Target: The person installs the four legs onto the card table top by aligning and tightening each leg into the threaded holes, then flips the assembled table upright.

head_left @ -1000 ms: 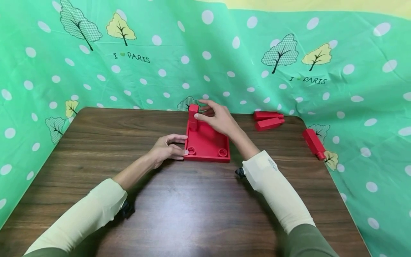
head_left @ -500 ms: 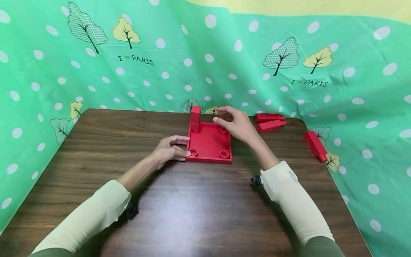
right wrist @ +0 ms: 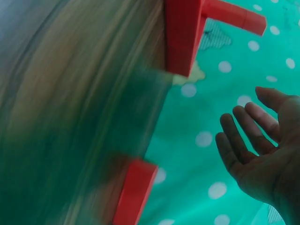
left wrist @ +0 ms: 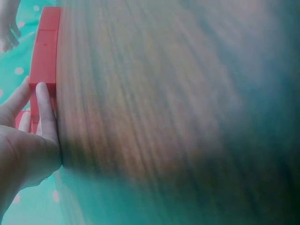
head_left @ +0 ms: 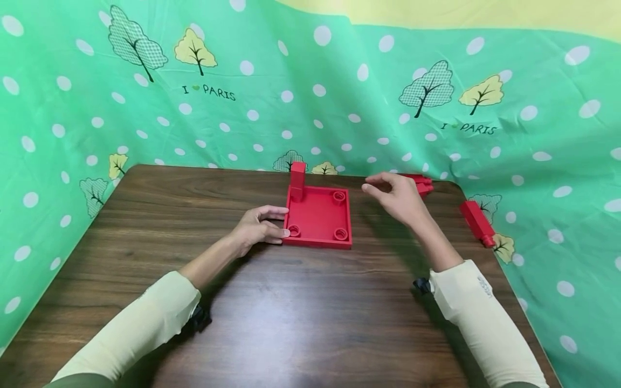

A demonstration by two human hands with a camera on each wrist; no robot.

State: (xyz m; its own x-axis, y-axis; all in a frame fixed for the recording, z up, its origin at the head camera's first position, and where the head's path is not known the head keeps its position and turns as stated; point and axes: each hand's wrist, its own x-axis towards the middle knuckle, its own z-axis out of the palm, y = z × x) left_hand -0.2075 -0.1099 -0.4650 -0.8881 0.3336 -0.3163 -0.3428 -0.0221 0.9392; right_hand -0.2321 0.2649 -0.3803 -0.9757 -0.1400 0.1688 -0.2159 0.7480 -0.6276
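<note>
A red square tabletop (head_left: pixel 317 218) lies underside up, with a raised rim. Threaded round sockets show at three corners, and a red table leg (head_left: pixel 297 180) stands upright at the far left corner. My left hand (head_left: pixel 257 225) grips the tabletop's left edge, thumb over the rim near the front corner. Over the table to the right of the tabletop, my right hand (head_left: pixel 400 199) is in the air with loosely bent fingers, holding nothing. Behind it, partly hidden, lie red legs (head_left: pixel 423 184). The right wrist view shows its fingers (right wrist: pixel 253 131) spread apart.
Another red leg (head_left: pixel 477 223) with a threaded end lies at the right edge of the brown wooden table (head_left: pixel 271 318). A green dotted cloth (head_left: pixel 262 70) hangs behind the table and along its sides.
My right hand has left the upright leg and moved right, past the tabletop's far right corner, toward the loose legs. The left hand keeps its grip on the edge.
</note>
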